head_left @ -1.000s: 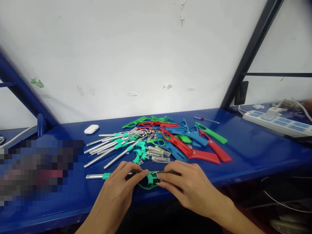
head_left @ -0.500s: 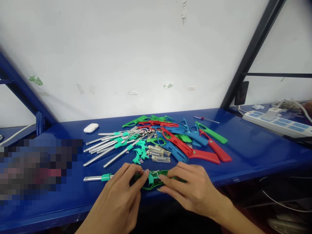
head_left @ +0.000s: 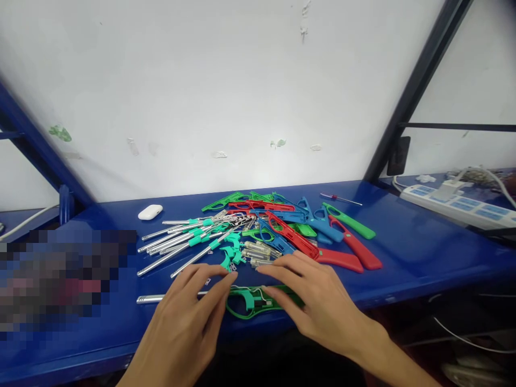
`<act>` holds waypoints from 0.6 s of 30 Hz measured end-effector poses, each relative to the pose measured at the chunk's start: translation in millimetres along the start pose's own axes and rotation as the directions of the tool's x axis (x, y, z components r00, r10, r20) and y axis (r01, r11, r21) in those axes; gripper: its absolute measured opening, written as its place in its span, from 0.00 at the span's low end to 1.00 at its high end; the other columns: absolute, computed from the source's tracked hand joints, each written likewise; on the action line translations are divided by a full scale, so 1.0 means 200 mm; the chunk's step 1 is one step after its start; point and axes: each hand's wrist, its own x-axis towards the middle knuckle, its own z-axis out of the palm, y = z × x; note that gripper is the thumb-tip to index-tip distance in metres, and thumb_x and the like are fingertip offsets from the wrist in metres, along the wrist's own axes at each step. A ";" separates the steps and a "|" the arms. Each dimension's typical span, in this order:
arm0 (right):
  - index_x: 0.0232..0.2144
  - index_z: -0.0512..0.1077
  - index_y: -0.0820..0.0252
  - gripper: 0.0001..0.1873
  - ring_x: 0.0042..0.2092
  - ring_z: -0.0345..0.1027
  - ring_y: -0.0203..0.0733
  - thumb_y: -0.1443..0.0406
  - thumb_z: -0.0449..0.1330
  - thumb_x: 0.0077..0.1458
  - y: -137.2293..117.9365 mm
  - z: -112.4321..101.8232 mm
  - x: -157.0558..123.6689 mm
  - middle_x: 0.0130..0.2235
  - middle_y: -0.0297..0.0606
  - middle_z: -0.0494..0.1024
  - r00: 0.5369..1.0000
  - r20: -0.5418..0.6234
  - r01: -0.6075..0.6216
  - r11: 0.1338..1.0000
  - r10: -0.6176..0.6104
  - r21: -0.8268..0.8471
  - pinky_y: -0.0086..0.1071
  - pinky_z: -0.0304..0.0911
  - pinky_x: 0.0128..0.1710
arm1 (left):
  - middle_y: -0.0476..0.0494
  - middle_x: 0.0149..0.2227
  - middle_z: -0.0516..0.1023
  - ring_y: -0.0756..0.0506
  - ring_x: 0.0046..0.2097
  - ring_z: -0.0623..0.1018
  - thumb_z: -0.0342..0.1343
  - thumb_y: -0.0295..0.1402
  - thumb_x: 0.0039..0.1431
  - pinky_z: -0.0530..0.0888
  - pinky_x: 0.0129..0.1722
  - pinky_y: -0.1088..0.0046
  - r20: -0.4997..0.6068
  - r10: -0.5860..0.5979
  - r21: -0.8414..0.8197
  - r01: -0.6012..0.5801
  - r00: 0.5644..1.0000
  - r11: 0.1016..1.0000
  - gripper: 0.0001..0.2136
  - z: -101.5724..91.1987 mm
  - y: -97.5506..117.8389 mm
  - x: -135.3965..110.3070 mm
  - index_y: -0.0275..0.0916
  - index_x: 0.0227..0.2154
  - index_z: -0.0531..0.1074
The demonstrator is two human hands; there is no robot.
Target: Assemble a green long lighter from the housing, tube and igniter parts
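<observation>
A green plastic lighter shell (head_left: 248,302) with a teal trigger and a metal tube (head_left: 149,299) sticking out to its left lies near the front edge of the blue shelf (head_left: 423,258). My left hand (head_left: 189,317) hovers over the tube with its fingers stretched out and apart, holding nothing. My right hand (head_left: 310,301) rests with spread fingers on the shell's right end, index finger reaching toward the clear small tubes (head_left: 262,251). Loose teal triggers (head_left: 230,257) lie just beyond my fingertips.
Behind the hands lies a heap of red, blue and green shells (head_left: 306,231) and a fan of metal tubes with teal collars (head_left: 185,239). A white earbud case (head_left: 150,212) sits at the back left, a small screwdriver (head_left: 341,199) behind, a power strip (head_left: 455,209) at right.
Both hands have let go of the green shell's trigger area and spread open. The left hand drew back and the right index finger reached forward toward the clear tubes.
</observation>
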 end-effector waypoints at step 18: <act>0.54 0.81 0.52 0.12 0.46 0.74 0.42 0.64 0.59 0.75 0.02 -0.01 0.03 0.46 0.35 0.84 0.981 0.192 0.021 0.995 -0.041 0.102 0.35 0.69 0.43 | 0.45 0.44 0.77 0.45 0.42 0.80 0.52 0.29 0.78 0.80 0.40 0.68 0.089 -0.002 -0.139 0.014 0.996 0.990 0.11 0.01 -0.01 -0.02 0.45 0.55 0.77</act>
